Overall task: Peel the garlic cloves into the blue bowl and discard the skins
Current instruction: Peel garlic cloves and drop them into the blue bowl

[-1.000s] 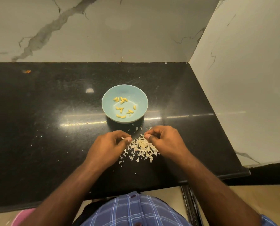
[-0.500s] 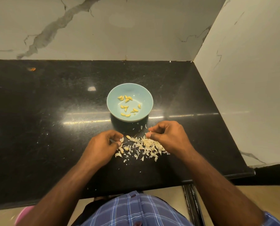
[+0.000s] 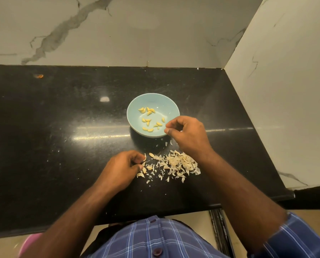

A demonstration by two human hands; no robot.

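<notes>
The blue bowl [image 3: 171, 106] sits mid-counter with several peeled yellow garlic cloves [image 3: 149, 119] inside. My right hand [image 3: 188, 135] hovers over the bowl's near right rim. Its thumb and fingertips are pinched together, and a small pale bit shows inside the curl. A pile of pale garlic skins [image 3: 177, 163] lies on the black counter in front of the bowl. An unpeeled-looking clove [image 3: 151, 155] lies at the pile's far left edge. My left hand [image 3: 122, 169] rests on the counter left of the pile, fingertips curled onto a piece of skin.
The black stone counter [image 3: 62, 136] ends at a marble wall behind and a marble side wall [image 3: 285, 90] on the right. An orange speck [image 3: 38, 76] lies far left at the back. Stray skin flakes dot the counter's front. A pink object [image 3: 29, 243] shows below the counter edge.
My right hand has lifted off the skin pile and moved forward to the bowl's rim. My left hand stayed beside the pile. The camera has tilted slightly.
</notes>
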